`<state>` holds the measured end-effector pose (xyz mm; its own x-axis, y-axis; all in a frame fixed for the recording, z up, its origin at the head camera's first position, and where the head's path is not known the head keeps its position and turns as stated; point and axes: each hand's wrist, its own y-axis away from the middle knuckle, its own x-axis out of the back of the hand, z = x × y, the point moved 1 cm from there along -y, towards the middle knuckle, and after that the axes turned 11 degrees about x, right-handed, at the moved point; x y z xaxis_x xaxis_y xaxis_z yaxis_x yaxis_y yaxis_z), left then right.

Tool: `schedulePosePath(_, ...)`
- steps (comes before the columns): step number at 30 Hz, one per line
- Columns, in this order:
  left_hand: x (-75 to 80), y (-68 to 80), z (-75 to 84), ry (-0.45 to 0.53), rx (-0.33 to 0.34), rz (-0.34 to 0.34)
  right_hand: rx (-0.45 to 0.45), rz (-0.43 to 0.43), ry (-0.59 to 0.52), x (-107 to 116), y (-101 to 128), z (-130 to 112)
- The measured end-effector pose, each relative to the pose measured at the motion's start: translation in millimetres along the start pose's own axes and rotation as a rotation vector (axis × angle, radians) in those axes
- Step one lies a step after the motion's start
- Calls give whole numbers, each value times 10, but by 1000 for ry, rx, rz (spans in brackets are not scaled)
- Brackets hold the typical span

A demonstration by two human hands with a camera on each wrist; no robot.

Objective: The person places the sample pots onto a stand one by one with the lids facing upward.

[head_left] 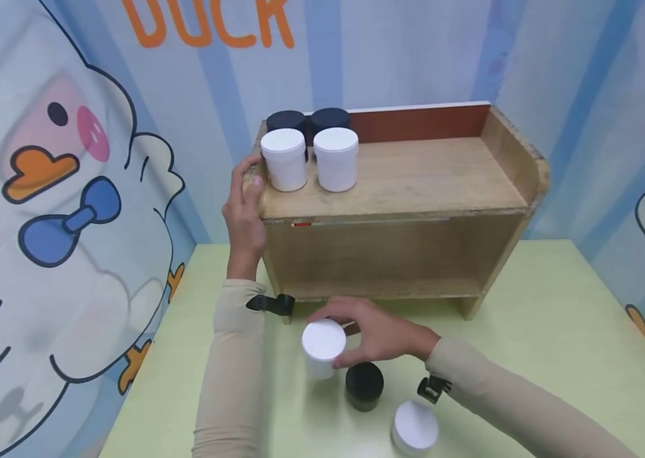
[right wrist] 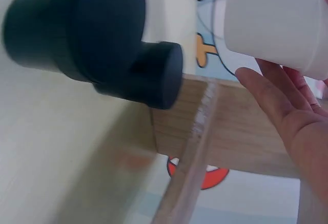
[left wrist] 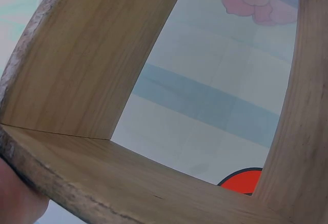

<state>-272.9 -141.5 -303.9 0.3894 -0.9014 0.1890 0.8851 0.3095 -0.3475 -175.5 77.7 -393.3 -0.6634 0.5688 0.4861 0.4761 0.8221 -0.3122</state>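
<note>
A duck-print backdrop [head_left: 42, 191] wraps around a pale green table [head_left: 557, 331]. On it stands a wooden shelf [head_left: 402, 210] carrying 2 white jars [head_left: 310, 159] and 2 black jars [head_left: 306, 119] at its left end. The left hand [head_left: 245, 213] grips the shelf's left edge. The right hand [head_left: 376, 334] holds a white jar [head_left: 324, 348] in curled fingers, just above the table. Beside it sit a black jar [head_left: 364, 385] and another white jar [head_left: 414, 427].

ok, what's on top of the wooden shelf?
On the wooden shelf: two white jars in front, two black jars behind, mostly hidden. Left hand grips its end.
</note>
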Motion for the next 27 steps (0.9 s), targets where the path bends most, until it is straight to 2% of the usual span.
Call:
schedulePosePath(5,-4,0,-2,6,-10,0,40,75,-3,142,11,-105)
schedulePosePath(12,1,2,7,13,-19,5,120,138,-5,352,-15,-264)
schedulePosePath(21,3,4,24,13,-2,-7,190,220,68,581,-26,-488)
schedulePosePath(27,8,8,18,16,-7,-4,195,290,136,742,-41,-643)
